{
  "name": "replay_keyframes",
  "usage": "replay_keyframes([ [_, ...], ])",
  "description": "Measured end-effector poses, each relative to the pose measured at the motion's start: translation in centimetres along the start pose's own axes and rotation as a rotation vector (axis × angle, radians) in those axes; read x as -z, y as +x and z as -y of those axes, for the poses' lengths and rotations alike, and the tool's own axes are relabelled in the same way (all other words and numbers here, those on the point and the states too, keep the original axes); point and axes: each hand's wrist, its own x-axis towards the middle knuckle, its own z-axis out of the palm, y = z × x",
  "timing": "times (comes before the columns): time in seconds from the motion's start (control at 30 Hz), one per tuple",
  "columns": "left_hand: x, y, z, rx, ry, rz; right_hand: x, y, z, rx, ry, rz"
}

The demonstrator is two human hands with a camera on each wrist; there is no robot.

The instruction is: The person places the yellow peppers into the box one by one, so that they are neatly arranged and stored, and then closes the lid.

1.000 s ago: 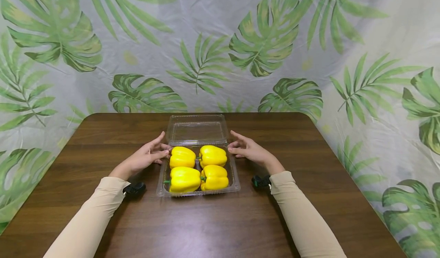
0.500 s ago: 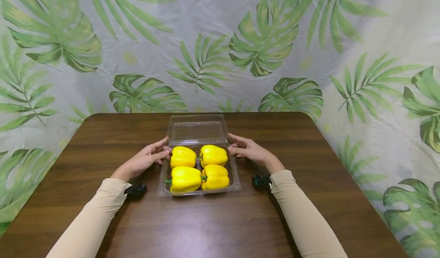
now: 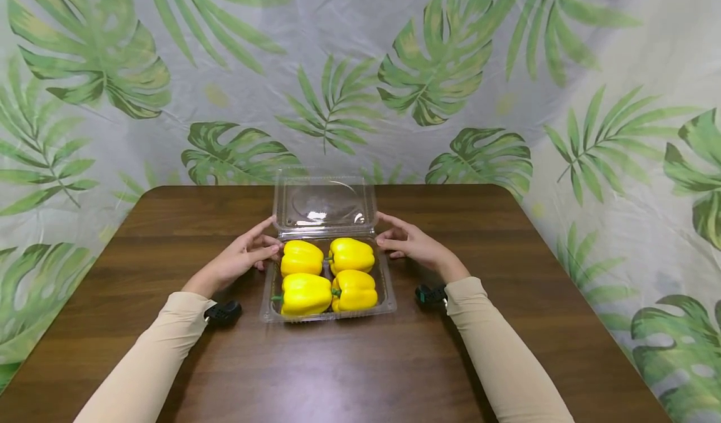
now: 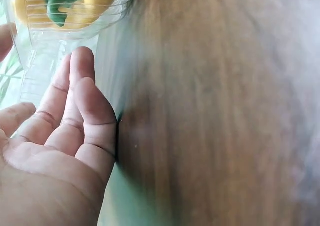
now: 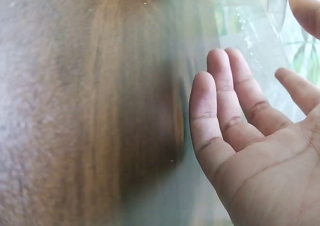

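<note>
A clear plastic clamshell box (image 3: 266, 310) sits on the table with several yellow bell peppers (image 3: 306, 294) in its base, in two rows. Its hinged lid (image 3: 321, 207) stands tilted up at the far side. At the box's left, my left hand (image 3: 236, 260) has its thumb by the base's rim and its index fingertip at the lid's lower left edge. My right hand (image 3: 417, 251) mirrors it on the right, index fingertip by the lid's lower right edge. In the left wrist view, a green pepper stem (image 4: 60, 8) shows through the box wall. Both hands' fingers are extended and loosely bent.
The brown wooden table (image 3: 349, 373) reaches to a leaf-patterned curtain (image 3: 338, 85) behind it. Each forearm wears a beige sleeve, with a black wrist device (image 3: 223, 312) on the left and another wrist device (image 3: 430, 295) on the right.
The lid has swung up from lying back on the table to a steeper tilt. Both index fingers have come in to the lid's sides. The base and peppers stay nearly where they were.
</note>
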Motion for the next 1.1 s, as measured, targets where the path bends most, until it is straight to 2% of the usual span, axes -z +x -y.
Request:
replay_keyframes([
  [0.23,0.3,0.1,-0.4,-0.025,0.050,-0.047,0.0,0.0,0.6,0.034,-0.006,-0.032],
  [0.43,0.5,0.2,-1.4,-0.033,0.099,-0.087,0.2,0.0,1.4,0.052,-0.023,-0.067],
  [0.6,0.6,0.1,-2.3,-0.044,0.115,-0.125,0.4,-0.3,2.3,0.100,-0.063,-0.087],
  [0.87,0.9,-0.3,-3.9,-0.127,0.149,-0.159,0.7,-0.8,3.7,0.179,-0.099,-0.112],
  [1.1,1.2,-0.6,-4.6,-0.200,0.172,-0.166,1.3,-1.4,5.3,0.242,-0.144,-0.116],
])
